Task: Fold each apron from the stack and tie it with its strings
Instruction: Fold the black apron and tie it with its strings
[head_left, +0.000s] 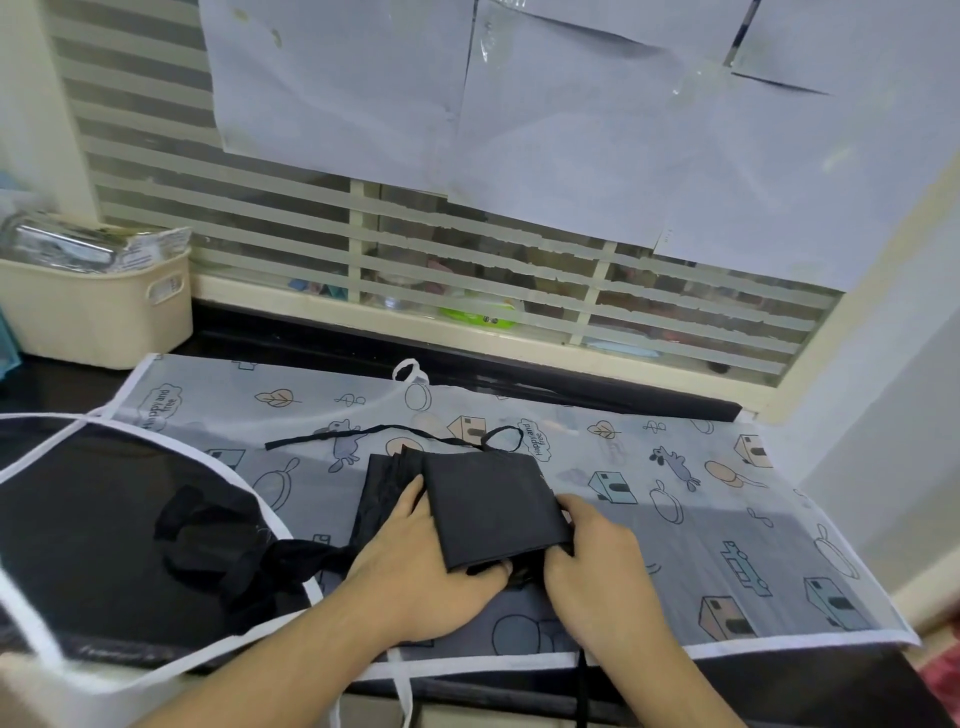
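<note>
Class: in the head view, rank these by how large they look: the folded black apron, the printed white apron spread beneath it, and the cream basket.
1. printed white apron
2. cream basket and folded black apron: look alike; the apron lies nearer, so unranked.

Black apron (488, 506) folded into rectangle, string (395, 434) trailing behind

folded apron (493, 506) on spread apron (727, 519), bin (98, 312) far left behind, window (467, 270) behind
</note>
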